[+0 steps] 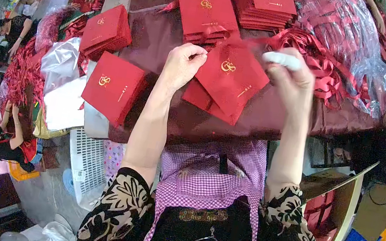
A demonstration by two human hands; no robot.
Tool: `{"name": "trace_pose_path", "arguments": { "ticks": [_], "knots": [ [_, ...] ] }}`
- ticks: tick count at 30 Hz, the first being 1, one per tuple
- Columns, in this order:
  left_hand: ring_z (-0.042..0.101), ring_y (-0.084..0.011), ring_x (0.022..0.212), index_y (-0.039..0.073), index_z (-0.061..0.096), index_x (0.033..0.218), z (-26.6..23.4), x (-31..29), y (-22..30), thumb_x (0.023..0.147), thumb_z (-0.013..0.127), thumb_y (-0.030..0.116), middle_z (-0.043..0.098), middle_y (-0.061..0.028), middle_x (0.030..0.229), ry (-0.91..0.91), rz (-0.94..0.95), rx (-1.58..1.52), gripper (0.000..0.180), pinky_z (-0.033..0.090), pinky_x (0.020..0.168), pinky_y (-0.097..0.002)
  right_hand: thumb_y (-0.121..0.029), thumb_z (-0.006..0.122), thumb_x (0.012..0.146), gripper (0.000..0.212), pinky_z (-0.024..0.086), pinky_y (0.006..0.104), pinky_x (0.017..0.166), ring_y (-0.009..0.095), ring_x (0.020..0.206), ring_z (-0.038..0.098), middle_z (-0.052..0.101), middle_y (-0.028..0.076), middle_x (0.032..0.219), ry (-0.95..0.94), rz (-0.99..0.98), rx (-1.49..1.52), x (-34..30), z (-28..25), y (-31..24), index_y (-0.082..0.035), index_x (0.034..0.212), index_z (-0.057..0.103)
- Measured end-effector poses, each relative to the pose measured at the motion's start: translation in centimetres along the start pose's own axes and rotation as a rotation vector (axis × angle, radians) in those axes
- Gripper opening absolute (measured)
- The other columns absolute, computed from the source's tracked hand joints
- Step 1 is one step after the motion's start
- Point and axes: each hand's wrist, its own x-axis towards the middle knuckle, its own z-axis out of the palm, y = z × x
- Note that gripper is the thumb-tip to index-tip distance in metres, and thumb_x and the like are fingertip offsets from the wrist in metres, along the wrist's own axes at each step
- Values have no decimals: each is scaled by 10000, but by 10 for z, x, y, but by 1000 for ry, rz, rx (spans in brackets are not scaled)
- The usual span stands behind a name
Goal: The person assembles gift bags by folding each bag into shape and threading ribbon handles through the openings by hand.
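A square red gift bag (240, 85) with gold print hangs tilted between my hands, over another red bag (207, 100) lying on the table. My left hand (183, 65) is closed in a pinch at the tilted bag's upper left corner. To the right of the bag, my right hand (293, 79) is raised, smeared by motion, with its fingers curled. A white cover (282, 60) wraps one of its digits. Whatever its fingertips hold, if anything, is hidden. A blurred red ribbon (252, 42) crosses above the bag toward the right hand.
Stacks of red bags (114, 83) stand at the left and back of the dark red tablecloth (265, 118). Loose red ribbons (324, 66) lie beside a clear plastic bag (345, 31) of ribbon. A white plastic basket (87, 161) stands lower left. Other people work around the table.
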Motion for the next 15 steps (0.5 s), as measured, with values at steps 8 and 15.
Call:
{"name": "trace_pose_path", "arguments": {
  "ticks": [8,15],
  "knots": [
    [554,-73,725,-34,661,918,-1,0,6,841,627,54,641,-10,793,-59,-80,-160,122,454,659,-226,-45,717,691,249,424,376,829,258,908,571,639,67,894,-209,-268,-401,-21,72,21,-123,923,673],
    [533,-53,746,-36,638,964,1,-3,7,867,593,35,617,6,830,-86,-184,-338,128,438,672,-202,-48,683,753,192,461,357,812,302,908,583,601,152,948,-79,-6,-337,-17,75,33,-37,938,632]
  ]
}}
